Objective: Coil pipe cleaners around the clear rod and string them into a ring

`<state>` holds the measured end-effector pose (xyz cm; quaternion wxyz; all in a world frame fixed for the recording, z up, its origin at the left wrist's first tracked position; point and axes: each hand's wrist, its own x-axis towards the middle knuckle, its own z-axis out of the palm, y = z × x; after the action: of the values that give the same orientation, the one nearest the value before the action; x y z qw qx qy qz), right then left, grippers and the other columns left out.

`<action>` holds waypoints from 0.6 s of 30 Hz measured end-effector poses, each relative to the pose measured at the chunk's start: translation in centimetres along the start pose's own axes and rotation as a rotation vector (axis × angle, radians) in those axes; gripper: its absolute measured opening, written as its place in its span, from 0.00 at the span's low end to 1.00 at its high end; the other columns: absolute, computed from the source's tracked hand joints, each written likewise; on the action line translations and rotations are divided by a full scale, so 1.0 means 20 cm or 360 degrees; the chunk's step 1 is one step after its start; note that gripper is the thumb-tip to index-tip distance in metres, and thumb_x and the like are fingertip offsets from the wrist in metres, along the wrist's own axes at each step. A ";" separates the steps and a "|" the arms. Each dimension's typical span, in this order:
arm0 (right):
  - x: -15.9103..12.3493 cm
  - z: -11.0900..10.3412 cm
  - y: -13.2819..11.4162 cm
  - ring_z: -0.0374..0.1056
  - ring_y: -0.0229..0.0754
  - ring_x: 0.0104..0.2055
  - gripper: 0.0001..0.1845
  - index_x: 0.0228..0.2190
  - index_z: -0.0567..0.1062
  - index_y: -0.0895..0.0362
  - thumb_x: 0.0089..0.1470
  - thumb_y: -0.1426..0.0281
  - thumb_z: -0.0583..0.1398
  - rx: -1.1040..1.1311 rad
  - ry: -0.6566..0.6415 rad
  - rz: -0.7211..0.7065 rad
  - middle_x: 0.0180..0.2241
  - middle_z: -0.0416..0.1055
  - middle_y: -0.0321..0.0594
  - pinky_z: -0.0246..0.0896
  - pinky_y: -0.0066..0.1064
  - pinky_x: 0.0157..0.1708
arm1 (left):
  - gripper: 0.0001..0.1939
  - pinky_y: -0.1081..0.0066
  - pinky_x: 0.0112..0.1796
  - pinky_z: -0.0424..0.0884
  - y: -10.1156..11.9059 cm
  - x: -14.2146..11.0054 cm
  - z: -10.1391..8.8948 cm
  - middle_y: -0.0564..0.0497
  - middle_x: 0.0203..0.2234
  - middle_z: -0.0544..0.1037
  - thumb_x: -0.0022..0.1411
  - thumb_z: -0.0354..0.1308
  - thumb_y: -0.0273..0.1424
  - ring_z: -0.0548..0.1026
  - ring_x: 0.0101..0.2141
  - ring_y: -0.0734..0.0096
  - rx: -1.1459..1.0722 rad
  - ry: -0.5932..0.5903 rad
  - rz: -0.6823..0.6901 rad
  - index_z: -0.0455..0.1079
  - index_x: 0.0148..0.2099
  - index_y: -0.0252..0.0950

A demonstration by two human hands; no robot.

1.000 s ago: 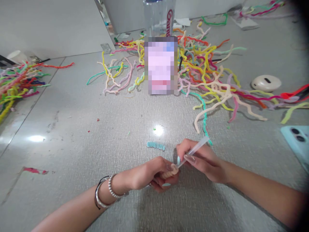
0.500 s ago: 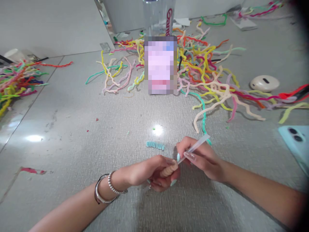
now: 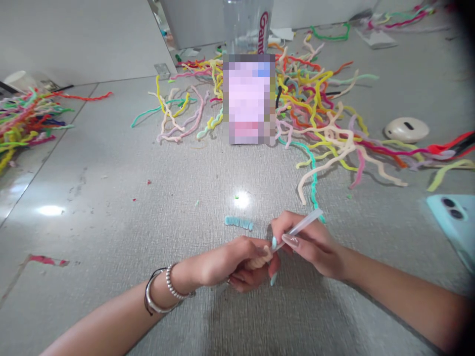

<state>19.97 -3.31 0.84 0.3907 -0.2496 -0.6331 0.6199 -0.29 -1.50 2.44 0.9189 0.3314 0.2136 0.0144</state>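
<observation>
My left hand, low in the middle of the head view, is closed round a beige coil of fuzzy pipe cleaner. Part of the coil is hidden by the fingers. A pale translucent straw-like stick comes out of the coil's upper right end and slants up to the right. My right hand pinches this stick between thumb and fingers, close to the coil. Just beyond my hands a short light blue pipe cleaner coil lies on the grey table.
A phone-like upright screen, blurred out, stands before a clear plastic cup. Loose coloured pipe cleaners spread around it, with another pile at far left. At right are a white oval case and a light blue phone.
The fingers of my left hand have shifted slightly round the beige coil, covering more of it. The right hand keeps nearly the same place on the stick.
</observation>
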 end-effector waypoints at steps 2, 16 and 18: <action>0.00 0.00 0.00 0.56 0.35 0.23 0.09 0.34 0.67 0.55 0.66 0.67 0.50 -0.0055 0.0008 -0.0002 0.23 0.66 0.33 0.52 0.27 0.24 | 0.14 0.78 0.15 0.44 0.00 0.00 0.00 0.62 0.14 0.50 0.65 0.46 0.39 0.45 0.15 0.80 -0.0005 0.0011 -0.0010 0.61 0.32 0.35; 0.00 -0.01 0.02 0.57 0.34 0.24 0.12 0.32 0.69 0.56 0.64 0.64 0.51 -0.0253 0.0077 0.0060 0.24 0.62 0.33 0.53 0.26 0.25 | 0.12 0.77 0.15 0.46 -0.03 0.01 0.00 0.61 0.14 0.51 0.57 0.47 0.39 0.47 0.14 0.81 -0.0046 0.0100 0.0048 0.61 0.29 0.35; 0.00 -0.01 0.02 0.57 0.34 0.25 0.13 0.31 0.68 0.56 0.64 0.63 0.51 -0.0239 0.0097 0.0086 0.24 0.62 0.33 0.54 0.26 0.26 | 0.13 0.77 0.15 0.50 -0.04 0.02 -0.01 0.61 0.13 0.53 0.56 0.49 0.40 0.49 0.14 0.80 -0.0069 0.0072 0.0057 0.62 0.29 0.35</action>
<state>19.98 -3.21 0.36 0.3732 -0.3140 -0.6586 0.5731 -0.19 -1.86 1.65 0.9203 0.3148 0.2281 0.0431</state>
